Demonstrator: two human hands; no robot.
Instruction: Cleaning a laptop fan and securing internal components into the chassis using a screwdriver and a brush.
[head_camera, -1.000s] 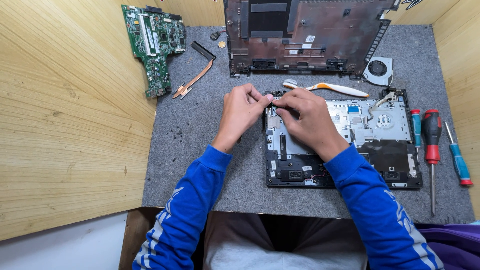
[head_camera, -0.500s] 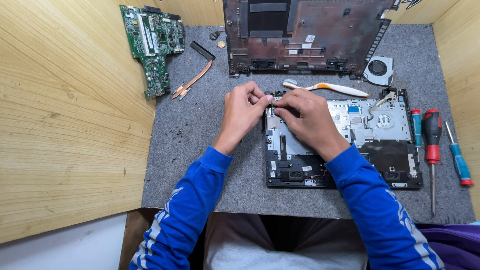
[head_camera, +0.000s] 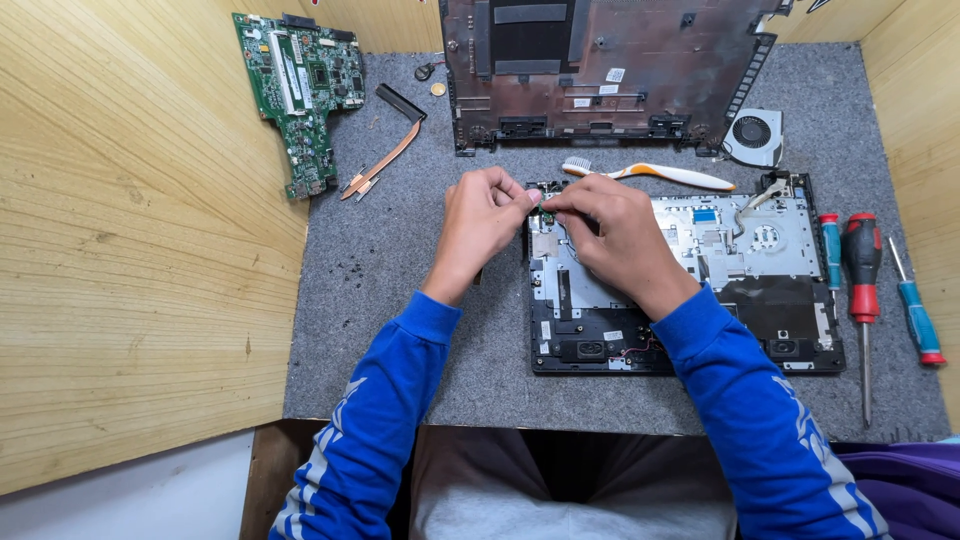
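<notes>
- A small green circuit piece (head_camera: 546, 214) sits at the far left corner of the opened laptop base (head_camera: 690, 300), pinched between the fingertips of both hands; it is too small to tell which way its long axis runs.
- The left hand (head_camera: 482, 225) comes at it from the left, fingers (head_camera: 520, 196) curled and closed on its left edge.
- The right hand (head_camera: 610, 235) reaches in from the right and near side, lying over the base, its fingers (head_camera: 565, 203) closed on the same piece. Both hands are equally close; the fingertips nearly touch.
- The laptop base lies long side left to right on the grey mat (head_camera: 400, 300) that covers the worktop; it holds a silver metal plate and dark speakers along its near edge.
- Just beyond the hands lies a white and orange toothbrush (head_camera: 660, 175), its long axis left to right.
- Farther back rests the dark laptop bottom cover (head_camera: 600, 70), with a round fan (head_camera: 753, 137) at its right corner.
- At far left are a green motherboard (head_camera: 300, 90) and a copper heat pipe (head_camera: 385, 150).
- To the right of the base lie three screwdrivers (head_camera: 862, 290), handles pointing away from the person.
</notes>
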